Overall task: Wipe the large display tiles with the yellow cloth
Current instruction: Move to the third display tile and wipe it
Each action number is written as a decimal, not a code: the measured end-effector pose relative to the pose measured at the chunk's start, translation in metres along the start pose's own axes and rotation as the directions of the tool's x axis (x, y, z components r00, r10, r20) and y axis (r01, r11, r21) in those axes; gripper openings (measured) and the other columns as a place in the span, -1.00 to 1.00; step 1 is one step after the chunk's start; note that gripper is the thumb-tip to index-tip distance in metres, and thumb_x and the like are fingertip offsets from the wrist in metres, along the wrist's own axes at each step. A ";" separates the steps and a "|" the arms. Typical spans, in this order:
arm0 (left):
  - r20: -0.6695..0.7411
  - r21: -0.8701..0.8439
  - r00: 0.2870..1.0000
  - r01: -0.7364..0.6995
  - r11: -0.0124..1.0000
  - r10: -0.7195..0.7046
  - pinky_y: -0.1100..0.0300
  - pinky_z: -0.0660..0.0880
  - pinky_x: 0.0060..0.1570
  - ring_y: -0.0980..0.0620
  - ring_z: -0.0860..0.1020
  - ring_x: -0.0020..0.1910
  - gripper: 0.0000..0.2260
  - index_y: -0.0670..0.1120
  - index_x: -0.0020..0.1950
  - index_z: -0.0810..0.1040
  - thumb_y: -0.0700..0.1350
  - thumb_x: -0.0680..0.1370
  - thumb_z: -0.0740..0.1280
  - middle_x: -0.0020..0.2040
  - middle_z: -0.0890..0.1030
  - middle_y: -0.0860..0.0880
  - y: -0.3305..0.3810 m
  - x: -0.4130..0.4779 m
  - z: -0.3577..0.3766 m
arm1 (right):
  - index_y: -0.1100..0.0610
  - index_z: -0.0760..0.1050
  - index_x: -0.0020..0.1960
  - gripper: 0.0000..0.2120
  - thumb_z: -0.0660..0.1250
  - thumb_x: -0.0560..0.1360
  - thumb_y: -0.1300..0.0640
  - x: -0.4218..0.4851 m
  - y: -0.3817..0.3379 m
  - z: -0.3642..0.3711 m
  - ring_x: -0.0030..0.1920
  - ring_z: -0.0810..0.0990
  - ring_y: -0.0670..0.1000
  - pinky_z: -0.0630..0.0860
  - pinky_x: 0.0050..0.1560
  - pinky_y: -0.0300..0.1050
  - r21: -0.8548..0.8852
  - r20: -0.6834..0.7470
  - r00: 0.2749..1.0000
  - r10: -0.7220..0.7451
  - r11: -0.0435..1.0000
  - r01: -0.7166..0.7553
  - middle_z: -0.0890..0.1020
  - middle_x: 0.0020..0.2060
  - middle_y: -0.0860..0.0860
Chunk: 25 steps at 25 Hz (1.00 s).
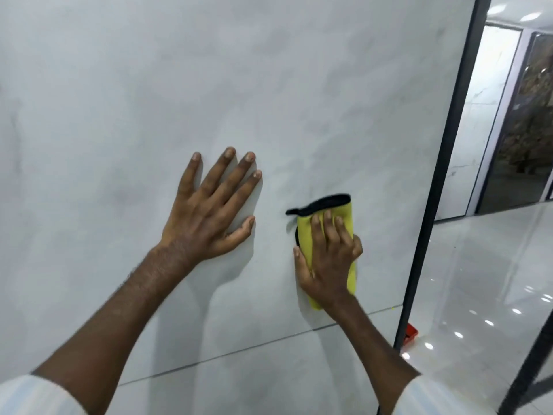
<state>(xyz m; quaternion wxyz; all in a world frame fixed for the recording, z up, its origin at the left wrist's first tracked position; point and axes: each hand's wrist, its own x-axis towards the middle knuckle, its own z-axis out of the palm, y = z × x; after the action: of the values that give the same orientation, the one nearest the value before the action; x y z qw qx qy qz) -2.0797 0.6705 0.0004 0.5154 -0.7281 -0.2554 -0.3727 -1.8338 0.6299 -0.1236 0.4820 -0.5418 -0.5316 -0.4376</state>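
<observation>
Large display tile (209, 70), grey-white, marbled, is seen upright, filling most of view. Left hand (209, 205) is laid flat on tile, fingers spread and straight, nothing held. Yellow cloth (344, 209), folded, black-edged, is pressed against tile just right of left hand. Cloth is grasped by right hand (329, 259): fingers bent over it, thumb at its left edge. Thin seam (239, 345) is seen below both hands. Tile is bordered at right by black frame (443, 175). Glossy floor (478, 295) is visible beyond.

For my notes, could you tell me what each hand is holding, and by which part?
The right hand grips the yellow cloth across its middle, thumb at its left edge, pressing it on the tile. The left hand holds nothing, lying flat.
</observation>
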 end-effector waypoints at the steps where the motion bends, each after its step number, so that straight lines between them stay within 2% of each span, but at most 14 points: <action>1: -0.002 0.005 1.000 0.004 1.000 -0.004 -0.40 0.11 0.56 -0.24 0.17 0.67 -0.37 -0.13 0.67 0.27 0.13 0.66 0.21 0.68 0.22 -0.17 0.001 0.000 0.000 | 0.04 0.17 0.62 -0.34 0.20 0.60 -0.18 -0.010 0.002 0.001 0.50 0.30 0.17 0.39 0.27 0.35 0.008 0.012 1.000 -0.012 1.000 0.012 0.28 0.55 0.05; 4: 0.017 0.010 1.000 0.013 1.000 -0.013 -0.39 0.05 0.58 -0.24 0.16 0.67 -0.37 -0.13 0.67 0.27 0.13 0.66 0.21 0.68 0.22 -0.16 0.002 -0.002 0.000 | 0.03 0.21 0.61 -0.32 0.26 0.58 -0.18 0.041 0.003 -0.002 0.52 0.27 0.14 0.33 0.30 0.30 0.026 -0.018 0.998 -0.059 0.998 0.059 0.27 0.56 0.04; 8: 0.031 0.023 0.999 0.014 1.000 -0.015 -0.37 -0.01 0.59 -0.25 0.14 0.67 -0.37 -0.13 0.67 0.26 0.13 0.66 0.21 0.68 0.20 -0.16 0.000 -0.002 -0.002 | 0.07 0.28 0.59 -0.34 0.31 0.57 -0.15 0.099 -0.010 -0.003 0.51 0.30 0.12 0.35 0.26 0.29 0.079 -0.129 0.991 0.043 0.996 -0.033 0.37 0.56 0.09; 12: 0.051 0.022 0.999 0.014 1.000 -0.015 -0.39 0.04 0.57 -0.27 0.18 0.66 -0.38 -0.14 0.66 0.29 0.12 0.67 0.24 0.67 0.23 -0.19 0.001 0.001 -0.005 | 0.07 0.26 0.60 -0.34 0.29 0.58 -0.15 0.020 -0.004 0.008 0.51 0.30 0.15 0.30 0.34 0.33 0.072 -0.082 0.995 -0.064 0.995 0.070 0.31 0.55 0.08; 14: 0.046 -0.024 0.999 -0.008 1.000 0.009 -0.41 0.10 0.54 -0.29 0.20 0.65 -0.41 -0.16 0.65 0.32 0.08 0.67 0.27 0.66 0.24 -0.23 -0.001 0.001 -0.010 | 0.05 0.23 0.60 -0.32 0.31 0.56 -0.13 -0.041 0.004 0.015 0.52 0.27 0.16 0.28 0.34 0.33 0.092 -0.033 0.999 -0.043 0.995 0.046 0.28 0.55 0.06; 16: 0.052 -0.073 0.998 0.034 0.997 -0.031 -0.37 0.11 0.54 -0.29 0.17 0.66 -0.42 -0.16 0.65 0.31 0.06 0.68 0.27 0.66 0.22 -0.25 0.001 -0.012 -0.018 | 0.04 0.20 0.58 -0.31 0.33 0.53 -0.13 -0.101 0.006 0.020 0.51 0.23 0.18 0.31 0.31 0.33 0.103 0.027 1.000 -0.008 0.995 0.005 0.22 0.55 0.04; 19: 0.106 -0.020 0.990 0.092 0.996 -0.089 -0.28 0.01 0.57 -0.26 0.13 0.68 -0.38 -0.12 0.68 0.25 0.10 0.67 0.27 0.68 0.18 -0.21 0.007 -0.055 -0.025 | 0.06 0.21 0.55 -0.28 0.37 0.49 -0.12 -0.160 0.003 0.020 0.48 0.23 0.19 0.35 0.26 0.35 0.095 0.120 0.993 -0.006 0.995 -0.005 0.20 0.53 0.04; 22: 0.155 0.068 0.987 0.028 0.997 -0.038 -0.27 -0.07 0.61 -0.30 0.15 0.66 -0.33 -0.14 0.69 0.21 0.12 0.66 0.27 0.68 0.20 -0.21 0.003 -0.085 -0.015 | 0.05 0.19 0.58 -0.27 0.35 0.50 -0.12 -0.148 -0.009 0.017 0.48 0.24 0.19 0.35 0.27 0.37 0.144 0.121 0.992 0.022 0.989 -0.040 0.19 0.55 0.04; 25: 0.090 0.107 0.994 0.049 0.993 -0.059 -0.28 -0.03 0.61 -0.28 0.16 0.66 -0.33 -0.14 0.67 0.26 0.12 0.62 0.27 0.66 0.26 -0.19 0.005 -0.090 -0.004 | 0.03 0.18 0.61 -0.30 0.29 0.55 -0.14 -0.066 -0.027 0.011 0.50 0.26 0.17 0.32 0.31 0.36 0.177 0.039 0.999 -0.025 0.984 0.018 0.25 0.55 0.05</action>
<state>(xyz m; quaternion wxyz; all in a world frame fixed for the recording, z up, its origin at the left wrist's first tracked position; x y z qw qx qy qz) -2.1306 0.6658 -0.0745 0.5303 -0.7094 -0.3180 -0.3382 -1.8645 0.6301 -0.1888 0.5124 -0.5002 -0.5838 -0.3827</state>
